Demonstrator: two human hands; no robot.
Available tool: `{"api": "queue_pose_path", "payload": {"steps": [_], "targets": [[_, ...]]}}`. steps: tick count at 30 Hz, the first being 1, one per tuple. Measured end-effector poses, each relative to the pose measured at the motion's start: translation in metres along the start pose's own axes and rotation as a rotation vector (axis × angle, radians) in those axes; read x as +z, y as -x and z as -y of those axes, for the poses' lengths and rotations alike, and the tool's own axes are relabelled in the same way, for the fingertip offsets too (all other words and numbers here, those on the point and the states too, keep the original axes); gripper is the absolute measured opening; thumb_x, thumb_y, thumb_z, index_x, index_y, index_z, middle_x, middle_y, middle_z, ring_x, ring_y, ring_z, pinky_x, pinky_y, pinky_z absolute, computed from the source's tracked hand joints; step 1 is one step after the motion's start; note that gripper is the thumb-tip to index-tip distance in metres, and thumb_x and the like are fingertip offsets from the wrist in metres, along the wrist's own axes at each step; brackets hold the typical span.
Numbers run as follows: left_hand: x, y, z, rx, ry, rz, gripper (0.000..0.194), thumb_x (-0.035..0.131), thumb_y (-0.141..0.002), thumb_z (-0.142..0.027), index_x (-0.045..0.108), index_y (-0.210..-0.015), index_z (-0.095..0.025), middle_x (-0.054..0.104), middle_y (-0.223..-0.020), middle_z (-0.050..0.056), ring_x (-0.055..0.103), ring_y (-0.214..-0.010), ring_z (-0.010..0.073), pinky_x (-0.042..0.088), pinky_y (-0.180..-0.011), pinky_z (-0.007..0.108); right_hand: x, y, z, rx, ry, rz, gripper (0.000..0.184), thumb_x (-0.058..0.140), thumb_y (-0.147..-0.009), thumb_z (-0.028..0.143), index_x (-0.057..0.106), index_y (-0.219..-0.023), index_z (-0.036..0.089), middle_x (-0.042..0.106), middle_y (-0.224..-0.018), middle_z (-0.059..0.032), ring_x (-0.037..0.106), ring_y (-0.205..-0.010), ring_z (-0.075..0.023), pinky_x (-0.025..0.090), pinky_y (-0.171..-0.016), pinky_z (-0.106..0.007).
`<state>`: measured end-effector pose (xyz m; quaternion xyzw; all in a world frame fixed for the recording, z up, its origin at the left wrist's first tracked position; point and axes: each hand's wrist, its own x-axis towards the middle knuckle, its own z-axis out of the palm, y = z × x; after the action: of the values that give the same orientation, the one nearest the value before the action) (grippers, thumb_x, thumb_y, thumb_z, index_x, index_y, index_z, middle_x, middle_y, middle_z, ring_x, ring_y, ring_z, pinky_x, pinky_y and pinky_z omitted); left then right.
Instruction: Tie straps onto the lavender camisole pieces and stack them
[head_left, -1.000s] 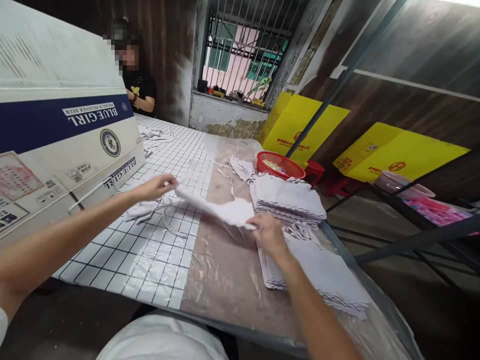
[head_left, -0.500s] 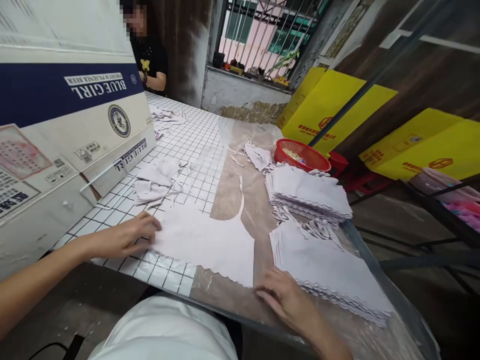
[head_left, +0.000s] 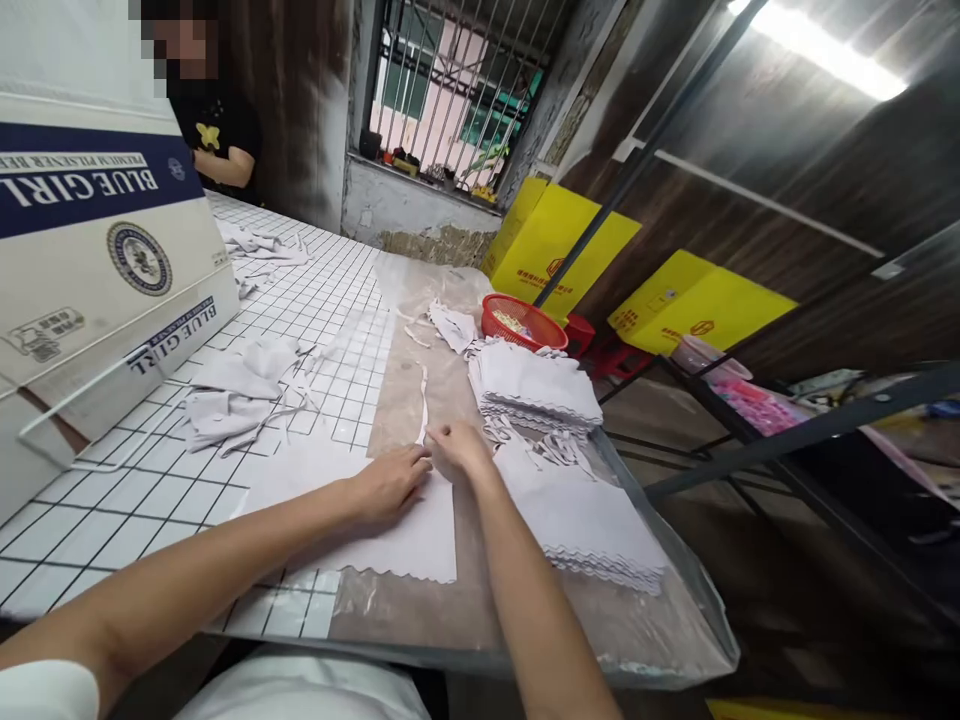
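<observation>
At nine o'clock I count one cardboard box [head_left: 97,290] and one heap of cloth scraps [head_left: 240,385] beside it. At centre, my left hand [head_left: 390,485] lies flat and open on one cloth sheet [head_left: 390,530], while my right hand [head_left: 459,450] pinches its strip [head_left: 422,405] at twelve o'clock. At three o'clock lie two cloth stacks [head_left: 536,380], with one red basket [head_left: 521,322] behind.

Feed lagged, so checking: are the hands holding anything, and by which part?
Nothing is lifted. The left hand lies flat on the cloth sheet at its far edge; the right hand pinches the thin strip there, at its near end.
</observation>
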<state>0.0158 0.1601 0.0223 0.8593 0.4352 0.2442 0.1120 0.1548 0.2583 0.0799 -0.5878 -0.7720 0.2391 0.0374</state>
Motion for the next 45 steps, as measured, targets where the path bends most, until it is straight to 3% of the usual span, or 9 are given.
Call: {"api": "queue_pose_path", "payload": {"steps": [5, 10, 18, 24, 28, 31, 34, 39, 45], "targets": [[0.036, -0.007, 0.021, -0.030, -0.060, -0.036, 0.044, 0.047, -0.097, -0.034, 0.049, -0.134, -0.011, 0.052, -0.143, 0.020, 0.045, -0.138, 0.0332, 0.041, -0.113, 0.052, 0.031, -0.042, 0.008, 0.111, -0.087, -0.054, 0.011, 0.069, -0.071, 0.020, 0.063, -0.062, 0.018, 0.069, -0.071, -0.0096, 0.066, -0.086, -0.0244, 0.043, -0.070, -0.029], [0.043, -0.004, 0.027, -0.024, -0.107, 0.004, 0.050, 0.044, -0.098, -0.038, 0.047, -0.138, -0.009, 0.048, -0.148, 0.022, 0.040, -0.142, 0.0342, 0.037, -0.115, 0.053, 0.044, -0.055, 0.008, 0.024, -0.389, -0.053, 0.009, 0.057, -0.081, 0.019, 0.061, -0.073, 0.018, 0.066, -0.067, -0.0043, 0.066, -0.077, -0.0184, 0.047, -0.069, -0.025], [0.044, -0.005, 0.028, -0.036, -0.113, 0.011, 0.052, 0.045, -0.098, -0.038, 0.045, -0.141, -0.010, 0.049, -0.148, 0.020, 0.039, -0.143, 0.0339, 0.038, -0.114, 0.052, 0.001, -0.025, 0.024, -0.303, -0.725, -0.092, 0.033, 0.051, -0.092, 0.034, 0.049, -0.123, 0.022, 0.068, -0.084, -0.0008, 0.064, -0.088, -0.0145, 0.048, -0.086, -0.027], [0.037, -0.003, 0.027, -0.011, -0.077, 0.033, 0.057, 0.052, -0.094, -0.041, 0.044, -0.142, -0.011, 0.048, -0.148, 0.021, 0.039, -0.143, 0.0339, 0.037, -0.115, 0.050, -0.041, 0.074, 0.005, -0.659, -0.385, 0.515, 0.036, 0.060, -0.090, 0.037, 0.061, -0.123, 0.025, 0.072, -0.100, -0.0032, 0.063, -0.101, -0.0186, 0.047, -0.091, -0.031], [0.038, -0.001, 0.029, -0.023, -0.107, 0.050, 0.054, 0.044, -0.098, -0.041, 0.044, -0.143, -0.011, 0.046, -0.150, 0.020, 0.035, -0.145, 0.0330, 0.034, -0.116, 0.051, -0.028, 0.088, -0.025, -0.440, -0.466, 0.416, 0.029, 0.061, -0.088, 0.042, 0.068, -0.109, 0.022, 0.072, -0.103, -0.0051, 0.064, -0.098, -0.0186, 0.049, -0.084, -0.030], [0.037, -0.001, 0.030, -0.029, -0.132, 0.056, 0.053, 0.038, -0.101, -0.042, 0.041, -0.146, -0.014, 0.046, -0.151, 0.017, 0.036, -0.145, 0.0310, 0.035, -0.116, 0.050, -0.009, 0.064, -0.041, -0.094, -0.636, 0.156, 0.027, 0.058, -0.089, 0.045, 0.062, -0.090, 0.019, 0.066, -0.075, -0.0002, 0.060, -0.066, -0.0124, 0.045, -0.061, -0.023], [0.035, -0.001, 0.029, -0.025, -0.155, 0.073, 0.054, 0.036, -0.101, -0.044, 0.041, -0.147, -0.015, 0.047, -0.151, 0.016, 0.035, -0.145, 0.0307, 0.034, -0.117, 0.049, 0.009, 0.033, -0.045, 0.101, -0.678, 0.087, 0.025, 0.061, -0.087, 0.040, 0.052, -0.074, 0.019, 0.055, -0.056, 0.0057, 0.045, -0.046, -0.0078, 0.034, -0.049, -0.021], [0.034, -0.002, 0.030, -0.049, -0.156, 0.103, 0.053, 0.034, -0.101, -0.040, 0.042, -0.146, -0.013, 0.047, -0.150, 0.016, 0.036, -0.145, 0.0302, 0.033, -0.118, 0.048, 0.030, 0.004, -0.040, 0.122, -0.662, 0.144, 0.028, 0.067, -0.077, 0.028, 0.047, -0.059, 0.019, 0.045, -0.045, 0.0085, 0.035, -0.043, -0.0065, 0.025, -0.047, -0.022], [0.031, -0.004, 0.029, -0.035, -0.137, 0.131, 0.048, 0.034, -0.099, -0.029, 0.046, -0.142, -0.010, 0.045, -0.151, 0.018, 0.033, -0.146, 0.0299, 0.032, -0.118, 0.049, 0.027, 0.029, -0.039, 0.008, -0.700, 0.327, 0.023, 0.067, -0.071, 0.031, 0.051, -0.061, 0.018, 0.044, -0.053, 0.0088, 0.035, -0.051, -0.0072, 0.026, -0.051, -0.022]]}}
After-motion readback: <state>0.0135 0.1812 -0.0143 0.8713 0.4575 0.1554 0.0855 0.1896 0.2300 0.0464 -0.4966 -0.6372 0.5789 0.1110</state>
